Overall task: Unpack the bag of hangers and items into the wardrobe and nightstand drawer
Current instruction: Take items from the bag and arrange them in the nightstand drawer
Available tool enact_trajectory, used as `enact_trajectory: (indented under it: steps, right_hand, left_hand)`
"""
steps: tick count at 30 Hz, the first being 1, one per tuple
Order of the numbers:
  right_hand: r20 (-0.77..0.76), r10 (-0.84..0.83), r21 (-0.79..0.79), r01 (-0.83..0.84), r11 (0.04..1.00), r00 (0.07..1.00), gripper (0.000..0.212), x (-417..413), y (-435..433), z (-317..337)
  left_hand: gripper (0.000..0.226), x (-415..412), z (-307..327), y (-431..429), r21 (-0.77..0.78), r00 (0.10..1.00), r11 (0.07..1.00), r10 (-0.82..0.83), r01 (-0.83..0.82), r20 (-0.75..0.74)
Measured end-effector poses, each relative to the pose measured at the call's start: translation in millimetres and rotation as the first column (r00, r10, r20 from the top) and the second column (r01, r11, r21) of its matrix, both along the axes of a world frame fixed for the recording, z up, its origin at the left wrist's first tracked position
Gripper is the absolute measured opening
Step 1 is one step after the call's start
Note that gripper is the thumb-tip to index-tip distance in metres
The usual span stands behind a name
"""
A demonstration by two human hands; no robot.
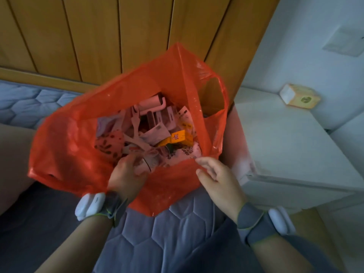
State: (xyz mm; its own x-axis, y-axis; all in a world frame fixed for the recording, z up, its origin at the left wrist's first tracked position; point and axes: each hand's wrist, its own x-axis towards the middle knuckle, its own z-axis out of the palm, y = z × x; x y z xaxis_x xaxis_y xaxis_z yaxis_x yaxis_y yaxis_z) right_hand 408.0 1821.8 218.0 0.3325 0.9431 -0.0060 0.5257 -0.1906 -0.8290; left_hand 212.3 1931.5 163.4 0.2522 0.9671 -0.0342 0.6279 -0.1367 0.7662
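Nearest me, on the quilted mattress [167, 233] by its right edge, sits the open red bag [78, 150]; my left hand [126, 178] reaches over the near rim into it, fingers curled among crinkled packets, though I cannot tell what they grasp; my right hand [218, 178] pinches the bag's near rim between thumb and fingers, holding the mouth open; deeper inside lie pale hangers [136, 133], a yellow box [178, 139] and a lint roller [152, 103] toward the far side; beyond the mattress edge to the right stands the white nightstand [285, 138], a small box [299, 96] at its far corner; farthest back rises a wooden headboard [98, 36].
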Motion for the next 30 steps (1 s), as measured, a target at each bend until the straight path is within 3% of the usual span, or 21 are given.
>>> enact_trajectory:
  steps: [7, 10, 13, 22, 26, 30]
  right_hand:
    - [0.188, 0.057, -0.07, -0.045, 0.997, 0.98, 0.034, 4, 51, -9]
    - [0.414, 0.07, -0.203, 0.017, 0.979, 0.908, 0.037, 10, 68, -14]
    - [0.582, 0.103, -0.394, 0.169, 0.904, 0.806, 0.037, 13, 73, -17]
    - [0.327, 0.041, -0.611, 0.178, 0.771, 0.944, 0.048, 42, 66, -38]
    - [0.047, -0.105, -0.532, 0.114, 0.839, 0.993, 0.025, 38, 59, -43]
    - [-0.026, -0.147, -0.437, 0.121, 0.891, 0.989, 0.019, 34, 53, -39]
  left_hand:
    - [0.077, -6, -37, 15, 0.011, 0.953, 1.0, 0.02, -0.018, -0.303]
    - [0.09, 0, -45, 19, 0.036, 0.909, 0.999, -0.013, 0.03, -0.417]
    - [0.096, 0, -52, 26, 0.026, 0.883, 0.998, -0.042, 0.061, -0.467]
    - [0.076, 4, -58, 45, -0.045, 0.833, 0.996, -0.086, 0.073, -0.546]
    - [0.06, 2, -58, 45, -0.006, 0.865, 0.997, -0.067, 0.074, -0.497]
    - [0.053, -1, -47, 39, -0.046, 0.936, 0.998, -0.065, 0.053, -0.345]
